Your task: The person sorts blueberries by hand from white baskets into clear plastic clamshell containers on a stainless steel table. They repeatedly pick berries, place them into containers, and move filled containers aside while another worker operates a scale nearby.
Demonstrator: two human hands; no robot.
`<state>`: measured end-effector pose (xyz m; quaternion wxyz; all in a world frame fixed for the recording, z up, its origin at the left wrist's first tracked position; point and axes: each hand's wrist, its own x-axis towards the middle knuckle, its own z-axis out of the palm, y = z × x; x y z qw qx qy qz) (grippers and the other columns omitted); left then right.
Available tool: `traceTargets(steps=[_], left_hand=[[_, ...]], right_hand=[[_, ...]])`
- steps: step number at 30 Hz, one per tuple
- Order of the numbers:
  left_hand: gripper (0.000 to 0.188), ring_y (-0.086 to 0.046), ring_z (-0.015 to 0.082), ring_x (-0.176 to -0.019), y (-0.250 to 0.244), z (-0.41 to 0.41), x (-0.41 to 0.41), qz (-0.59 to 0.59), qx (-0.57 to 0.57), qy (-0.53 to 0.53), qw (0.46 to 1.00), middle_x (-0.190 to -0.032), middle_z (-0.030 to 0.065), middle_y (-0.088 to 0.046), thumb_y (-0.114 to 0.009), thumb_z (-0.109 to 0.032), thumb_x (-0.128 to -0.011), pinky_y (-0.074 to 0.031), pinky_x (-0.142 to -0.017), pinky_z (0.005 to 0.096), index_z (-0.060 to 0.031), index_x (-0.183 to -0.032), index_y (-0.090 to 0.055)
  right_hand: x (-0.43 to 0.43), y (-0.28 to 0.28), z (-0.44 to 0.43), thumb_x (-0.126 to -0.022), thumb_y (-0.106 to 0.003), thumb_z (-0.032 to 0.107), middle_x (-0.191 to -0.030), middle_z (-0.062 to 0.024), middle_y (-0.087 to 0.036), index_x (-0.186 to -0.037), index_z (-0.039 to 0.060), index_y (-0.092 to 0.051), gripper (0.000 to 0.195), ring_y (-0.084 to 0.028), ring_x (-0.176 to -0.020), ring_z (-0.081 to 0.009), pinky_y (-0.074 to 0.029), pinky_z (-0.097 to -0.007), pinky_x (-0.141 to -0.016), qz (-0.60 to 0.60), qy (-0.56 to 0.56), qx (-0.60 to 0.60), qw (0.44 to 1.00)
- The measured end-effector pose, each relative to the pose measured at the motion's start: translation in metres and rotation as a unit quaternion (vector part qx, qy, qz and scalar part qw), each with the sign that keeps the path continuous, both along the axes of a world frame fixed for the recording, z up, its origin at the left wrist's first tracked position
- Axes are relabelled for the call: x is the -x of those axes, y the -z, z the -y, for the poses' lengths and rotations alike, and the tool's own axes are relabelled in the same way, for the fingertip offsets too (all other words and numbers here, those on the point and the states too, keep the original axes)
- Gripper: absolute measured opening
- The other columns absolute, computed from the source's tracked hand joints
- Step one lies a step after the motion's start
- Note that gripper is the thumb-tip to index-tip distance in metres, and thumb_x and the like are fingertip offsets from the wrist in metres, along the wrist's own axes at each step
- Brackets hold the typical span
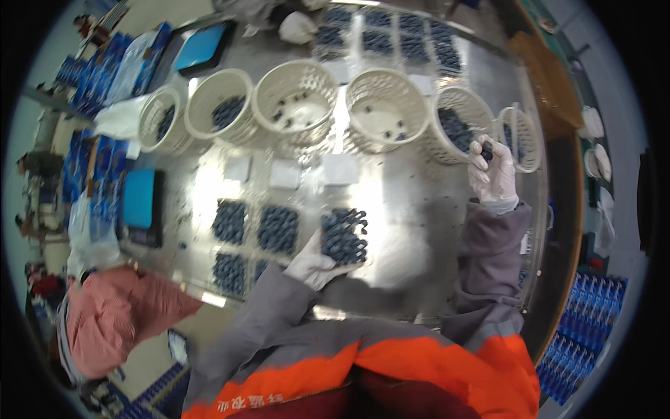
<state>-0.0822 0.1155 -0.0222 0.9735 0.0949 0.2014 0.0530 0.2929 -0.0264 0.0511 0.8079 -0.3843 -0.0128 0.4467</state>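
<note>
In my gloved left hand (314,265) is a clear plastic punnet of blueberries (343,235), held just above the steel table (413,209). My gloved right hand (492,175) is raised at the right, pinching one or more blueberries (487,152) between thumb and fingers; the exact number is unclear. Just beyond it stands a white perforated basket (460,118) partly filled with blueberries, and a smaller white basket (519,137) with a handle is beside that one. Filled punnets (278,229) of blueberries sit on the table left of my left hand, one partly hidden by my sleeve.
More white baskets (387,107) line the table's middle, some holding only a few berries. Filled punnets (377,39) stand across the table near another person's gloved hand (297,27). Blue-topped scales (140,198) and stacked blue cartons (107,167) are at left, near a person in a checked garment (125,314).
</note>
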Motion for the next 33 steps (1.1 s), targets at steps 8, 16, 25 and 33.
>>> traceTargets(steps=[8, 16, 25, 33], left_hand=[[0.103, -0.033, 0.0492, -0.143, -0.007, 0.006, -0.005, 0.001, 0.032, 0.008, 0.999, -0.158, 0.0239, -0.030, -0.035, 0.024, -0.068, -0.029, -0.115, 0.0715, -0.0178, -0.160, -0.015], [0.090, -0.038, 0.0441, -0.142, 0.001, 0.006, -0.001, 0.023, 0.007, 0.028, 0.999, -0.157, 0.0220, -0.032, -0.041, 0.018, -0.080, -0.032, -0.117, 0.0661, -0.0132, -0.159, -0.012], [0.093, -0.037, 0.0389, -0.144, -0.003, 0.006, 0.009, 0.045, 0.042, -0.043, 0.997, -0.157, 0.0175, -0.034, -0.042, 0.018, -0.076, -0.033, -0.117, 0.0641, -0.0157, -0.159, -0.016], [0.092, -0.038, 0.0382, -0.144, -0.008, 0.004, 0.030, 0.080, 0.018, -0.072, 0.994, -0.157, 0.0172, -0.035, -0.043, 0.015, -0.075, -0.031, -0.118, 0.0645, -0.0123, -0.158, -0.017]], right_hand=[[-0.049, -0.024, 0.036, -0.097, -0.050, 0.013, -0.091, -0.0063, -0.053, -0.120, 0.0020, -0.057, 0.026, -0.044, -0.062, -0.0096, -0.039, -0.0209, -0.045, 0.082, 0.106, -0.033, 0.990], [-0.011, -0.022, 0.004, -0.102, -0.051, 0.020, -0.076, 0.0004, -0.050, -0.110, 0.0049, -0.057, 0.018, -0.039, -0.051, -0.0047, -0.031, -0.0187, -0.040, 0.041, 0.047, -0.004, 0.998], [0.157, 0.011, -0.186, -0.102, -0.051, 0.018, -0.090, -0.0084, -0.060, -0.120, 0.0005, -0.055, 0.025, -0.050, -0.067, -0.0122, -0.046, -0.0235, -0.060, -0.010, -0.306, -0.021, 0.952], [0.169, -0.049, -0.254, -0.101, -0.058, 0.019, -0.137, -0.0168, -0.060, -0.145, 0.0000, -0.047, 0.049, -0.056, -0.128, -0.0282, -0.042, -0.0340, -0.110, 0.547, -0.294, -0.028, 0.784]])
